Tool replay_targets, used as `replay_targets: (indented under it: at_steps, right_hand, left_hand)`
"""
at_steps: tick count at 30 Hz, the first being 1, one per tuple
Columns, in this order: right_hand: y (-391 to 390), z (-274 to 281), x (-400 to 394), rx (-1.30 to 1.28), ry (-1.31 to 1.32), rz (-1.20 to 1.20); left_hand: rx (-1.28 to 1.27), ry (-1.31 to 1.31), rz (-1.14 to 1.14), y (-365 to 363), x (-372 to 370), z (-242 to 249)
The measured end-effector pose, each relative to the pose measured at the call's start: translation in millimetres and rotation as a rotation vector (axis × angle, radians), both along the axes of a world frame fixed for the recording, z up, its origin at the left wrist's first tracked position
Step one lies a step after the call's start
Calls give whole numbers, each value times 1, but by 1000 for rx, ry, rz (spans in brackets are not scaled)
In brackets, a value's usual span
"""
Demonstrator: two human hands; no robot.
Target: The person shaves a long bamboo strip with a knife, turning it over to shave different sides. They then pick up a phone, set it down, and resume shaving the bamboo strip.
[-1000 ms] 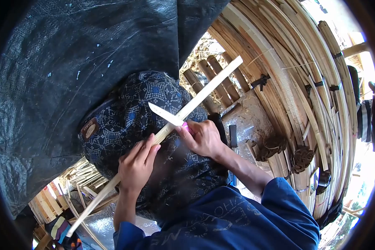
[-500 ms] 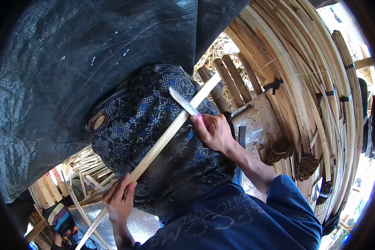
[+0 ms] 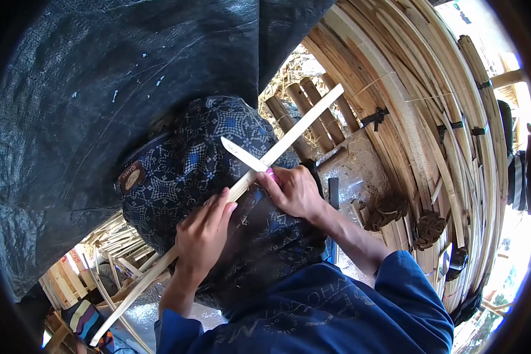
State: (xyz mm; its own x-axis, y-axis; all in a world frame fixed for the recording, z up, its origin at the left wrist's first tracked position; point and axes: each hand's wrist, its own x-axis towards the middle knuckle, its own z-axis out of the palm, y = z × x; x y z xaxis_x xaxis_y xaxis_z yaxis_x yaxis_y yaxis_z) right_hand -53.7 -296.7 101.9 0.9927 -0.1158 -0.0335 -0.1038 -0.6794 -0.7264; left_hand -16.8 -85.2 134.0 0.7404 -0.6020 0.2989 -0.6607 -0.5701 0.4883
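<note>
A long pale strip, bamboo by its look [image 3: 304, 125], slants across my lap from lower left to upper right. My left hand [image 3: 205, 231] is wrapped round it at its middle, close to the knife. In my right hand [image 3: 295, 192] is a knife [image 3: 245, 155] with a pink handle. Its blade lies crosswise over the strip and points to the upper left. The patterned dark blue cloth [image 3: 189, 171] over my lap lies under both hands, with small shavings on it.
Long bundled strips [image 3: 425, 130] curve along the right side, tied with dark bands. A dark tarp [image 3: 112, 118] hangs at the upper left. Short bamboo pieces [image 3: 312, 115] lie beyond my lap, and brown coils [image 3: 433, 230] rest at the right. More cut strips [image 3: 121, 245] lie at the lower left.
My left hand has moved up and right to near the knife. The strip's upper end has moved further to the upper right, while the knife stays across it.
</note>
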Motion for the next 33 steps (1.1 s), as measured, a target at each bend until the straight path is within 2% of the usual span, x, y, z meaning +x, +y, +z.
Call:
replay_targets:
  at_steps: [3,5,6,12,14,16,19,22,25,31,33]
  right_hand:
    - [0,0,2,29,-42,23]
    - [-2,0,7,162,30,-58]
    - [-3,-9,5,75,-49,-36]
    - [-4,0,9,124,42,-71]
    - [-3,-1,6,124,23,-47]
    - [1,7,4,128,30,2]
    - [4,12,-1,66,54,80]
    - [6,11,-2,65,39,69]
    - [4,10,-3,45,55,48]
    - [2,8,2,-26,32,24]
    - [0,8,3,58,60,-30]
  left_hand:
    - [30,-13,28,13,-9,4]
    - [48,4,43,24,-17,9]
    - [82,12,72,37,-23,14]
    - [128,194,236,87,-58,34]
    - [109,200,263,82,-57,30]
    - [88,19,220,61,-42,23]
    - [28,-73,144,18,-17,7]
    - [-71,10,126,-13,0,-2]
    - [-65,-106,69,-10,5,-8]
    - [-2,-62,76,10,1,-2]
    - [16,-75,88,24,-6,1]
